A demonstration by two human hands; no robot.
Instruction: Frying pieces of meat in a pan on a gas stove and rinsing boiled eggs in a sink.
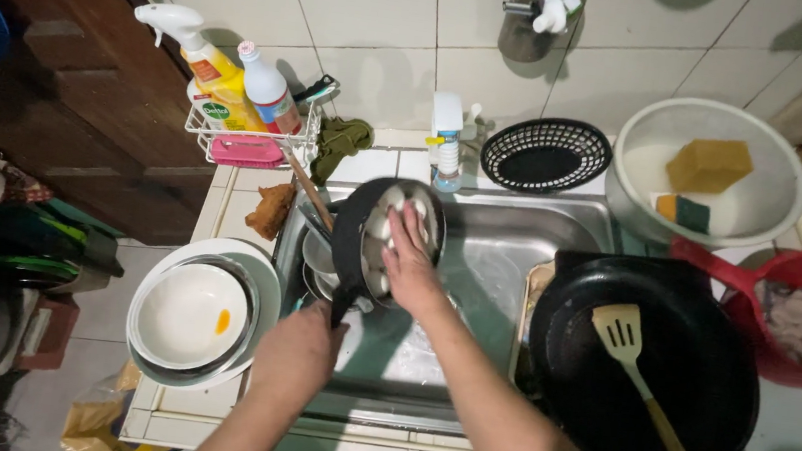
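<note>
Over the sink (518,259), soapy pan (374,238): stiff, heavy-looking, likely slippery, best gripped by its handle, as left hand (298,353) does, fist closed, while right hand (409,262) presses flat inside, fingers spread.
</note>
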